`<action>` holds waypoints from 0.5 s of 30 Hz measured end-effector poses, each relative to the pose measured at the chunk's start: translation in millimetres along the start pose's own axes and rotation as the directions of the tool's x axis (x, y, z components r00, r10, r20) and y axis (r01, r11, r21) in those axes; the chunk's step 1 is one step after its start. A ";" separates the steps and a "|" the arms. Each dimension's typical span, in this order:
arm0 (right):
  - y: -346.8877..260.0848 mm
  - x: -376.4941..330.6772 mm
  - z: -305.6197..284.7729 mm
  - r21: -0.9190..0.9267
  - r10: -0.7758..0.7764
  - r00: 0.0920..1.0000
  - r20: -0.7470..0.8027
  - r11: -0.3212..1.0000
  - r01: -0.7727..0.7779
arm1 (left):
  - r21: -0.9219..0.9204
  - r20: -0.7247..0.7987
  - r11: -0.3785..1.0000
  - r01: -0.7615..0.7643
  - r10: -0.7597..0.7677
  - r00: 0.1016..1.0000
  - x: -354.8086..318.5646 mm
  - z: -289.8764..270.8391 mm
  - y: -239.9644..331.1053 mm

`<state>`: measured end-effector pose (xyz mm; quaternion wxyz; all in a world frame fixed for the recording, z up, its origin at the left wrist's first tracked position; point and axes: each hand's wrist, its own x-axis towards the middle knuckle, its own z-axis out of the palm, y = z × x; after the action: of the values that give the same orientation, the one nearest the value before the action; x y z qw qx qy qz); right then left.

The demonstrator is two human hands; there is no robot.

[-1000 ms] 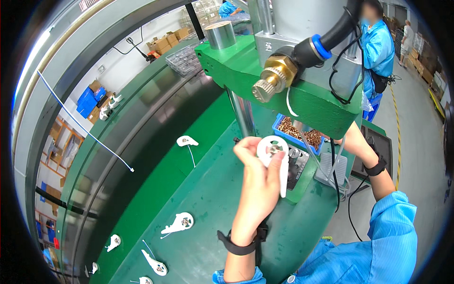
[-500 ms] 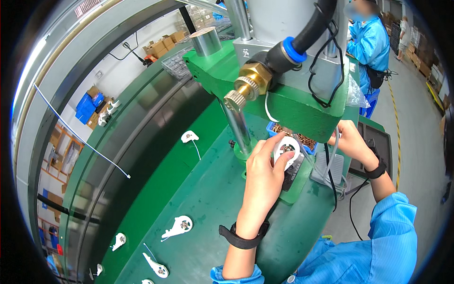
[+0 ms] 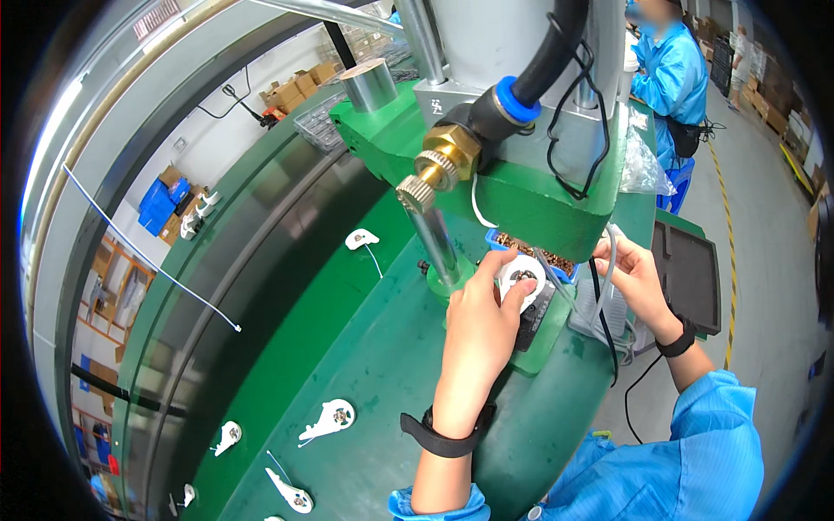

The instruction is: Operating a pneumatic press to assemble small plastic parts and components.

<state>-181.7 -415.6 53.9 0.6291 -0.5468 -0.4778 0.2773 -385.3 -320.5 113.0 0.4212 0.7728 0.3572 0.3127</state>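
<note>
My left hand (image 3: 479, 317) is closed round the rim of a white round plastic part (image 3: 522, 280), thumb on its near side and fingers on the far left. The part has a metal piece in its middle and sits over the dark plate (image 3: 532, 321) on the base of a green press (image 3: 521, 195). To the right of the press head, my right hand (image 3: 632, 280) has its fingers drawn together beside a grey cable (image 3: 605, 282). What they hold, if anything, is too small to make out. A blue bin (image 3: 569, 269) of small brass-coloured pieces stands behind the white part.
More white plastic parts lie on the green table, one of them (image 3: 333, 418) at the left, another (image 3: 360, 240) on the green conveyor belt (image 3: 287, 347). A brass valve (image 3: 434, 169) with a black hose juts from the press. A co-worker in blue (image 3: 669, 78) is at the far right.
My right hand has moved down and a little nearer, its fingers coming out from behind the press edge. My left hand keeps hold of the white part. The parts on the belt have shifted slightly right.
</note>
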 end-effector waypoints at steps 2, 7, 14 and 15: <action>0.7 -1.8 0.0 0.008 0.014 1.000 0.002 1.000 -0.014 | -0.003 0.036 1.000 0.024 -0.024 0.999 5.9 -3.3 -1.5; 1.9 -7.2 8.1 0.073 -0.005 1.000 0.011 0.997 0.005 | -0.057 0.115 0.998 -0.026 0.033 0.993 10.6 -4.3 -6.9; 2.5 -10.3 10.2 0.054 0.045 0.999 -0.028 0.998 -0.043 | -0.196 0.162 0.962 0.191 -0.160 0.974 3.6 -4.9 -3.9; 3.9 -10.5 10.2 0.054 0.046 0.999 -0.029 0.998 -0.045 | -0.159 0.068 0.982 0.105 -0.095 0.993 -1.9 0.2 -1.9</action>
<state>-194.3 -419.4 46.5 0.6442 -0.5445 -0.4482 0.2961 -386.8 -321.4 110.9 0.5084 0.7262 0.3561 0.2956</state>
